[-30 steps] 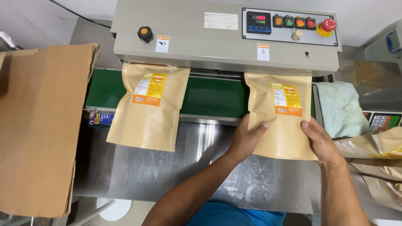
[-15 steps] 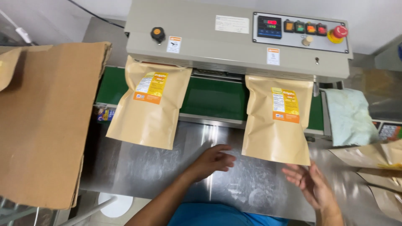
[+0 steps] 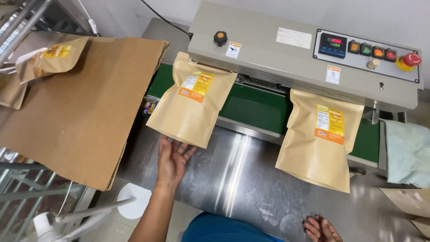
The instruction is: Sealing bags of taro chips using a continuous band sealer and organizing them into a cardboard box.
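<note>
your left hand palm up, fingers spread wide under the lower edge of a tan stand-up pouch with orange-yellow label, hanging from the sealer over the green belt, two pouches there, second pouch rightward, your right hand loose, holding nothing, at the steel tabletop edge

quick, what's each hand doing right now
Left hand: open, palm up under the left tan paper pouch, holding nothing.
Right hand: open, empty, at the steel table edge.

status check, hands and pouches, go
Left hand open, palm up under left pouch. Right hand empty, low. Right pouch on conveyor belt.
</note>
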